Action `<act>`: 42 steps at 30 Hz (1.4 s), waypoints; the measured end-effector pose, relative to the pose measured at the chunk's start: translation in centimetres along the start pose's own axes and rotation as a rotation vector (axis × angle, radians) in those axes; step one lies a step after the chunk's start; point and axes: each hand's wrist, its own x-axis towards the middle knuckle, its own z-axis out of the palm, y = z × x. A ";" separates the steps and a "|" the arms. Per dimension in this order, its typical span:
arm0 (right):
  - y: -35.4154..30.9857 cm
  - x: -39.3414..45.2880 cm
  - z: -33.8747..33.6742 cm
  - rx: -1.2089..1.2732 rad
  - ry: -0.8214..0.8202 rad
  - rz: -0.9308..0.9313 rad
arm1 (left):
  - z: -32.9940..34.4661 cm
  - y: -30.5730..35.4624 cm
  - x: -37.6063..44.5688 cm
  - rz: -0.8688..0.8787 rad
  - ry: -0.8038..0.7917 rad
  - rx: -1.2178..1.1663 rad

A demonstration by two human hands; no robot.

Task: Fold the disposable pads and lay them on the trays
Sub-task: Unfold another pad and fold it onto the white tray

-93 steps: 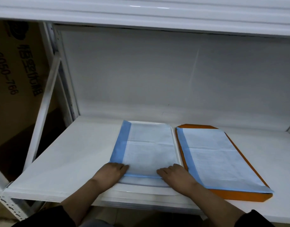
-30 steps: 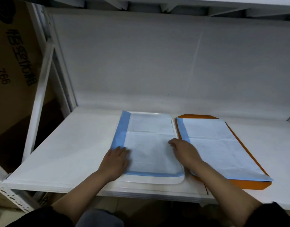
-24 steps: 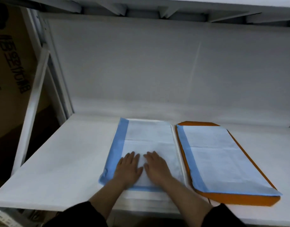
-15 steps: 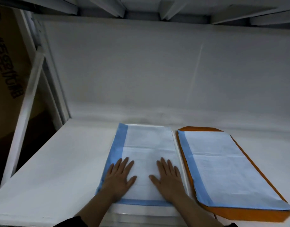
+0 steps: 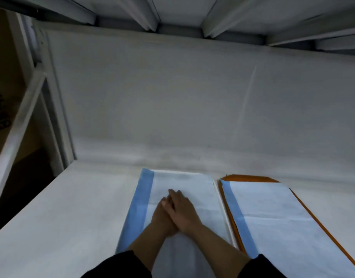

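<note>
Both hands lie flat and open on the left pad (image 5: 184, 184). The right hand (image 5: 183, 210) covers the left hand (image 5: 162, 219).

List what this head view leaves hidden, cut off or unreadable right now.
- Left hand: mostly covered by the right hand lying across it.
- White tray: only a thin rim shows; the left pad covers the rest.
- Right pad and orange tray: near ends cut off by the frame edge.
- Cardboard box: print too blurred to read.
</note>
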 end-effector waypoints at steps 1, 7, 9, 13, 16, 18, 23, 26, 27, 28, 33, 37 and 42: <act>0.1 0.5 0.4 0.034 -0.045 0.023 | 0.4 0.0 0.2 0.035 -0.040 0.035; 4.7 1.4 2.0 -0.200 0.034 0.073 | 1.8 -2.7 -0.5 -0.013 0.214 -0.131; 5.9 1.2 1.8 -0.283 0.076 0.123 | 2.6 -4.3 -0.6 -0.090 0.166 -0.181; 7.0 0.2 1.3 -0.301 0.074 0.222 | 4.7 -6.5 0.1 -0.159 0.245 -0.131; 7.1 0.3 1.1 -0.371 0.159 0.315 | 3.5 -6.6 0.3 -0.198 0.310 -0.142; 6.7 1.0 0.8 -0.412 0.363 0.303 | 2.9 -7.0 1.2 -0.209 0.352 -0.202; 4.4 4.3 0.0 -0.268 0.275 0.039 | 2.1 -7.8 4.2 -0.134 0.286 -0.166; 2.6 7.1 0.1 -0.183 0.061 -0.024 | 1.8 -7.3 5.7 -0.085 0.304 -0.195; 2.1 7.8 0.1 -0.151 0.005 -0.019 | 1.4 -7.0 6.0 -0.064 0.280 -0.199; 1.8 8.3 0.2 -0.126 -0.024 -0.020 | 1.0 -6.8 5.9 -0.045 0.234 -0.192; 2.4 9.8 0.7 -0.176 -0.119 0.012 | 0.6 -6.2 6.0 -0.063 0.150 -0.110; 4.1 10.0 0.6 -0.299 -0.138 0.105 | 2.6 -8.3 6.3 -0.054 0.257 -0.218; 6.9 9.3 -1.2 -0.411 -0.073 0.246 | 3.3 -10.6 6.3 -0.161 0.323 -0.125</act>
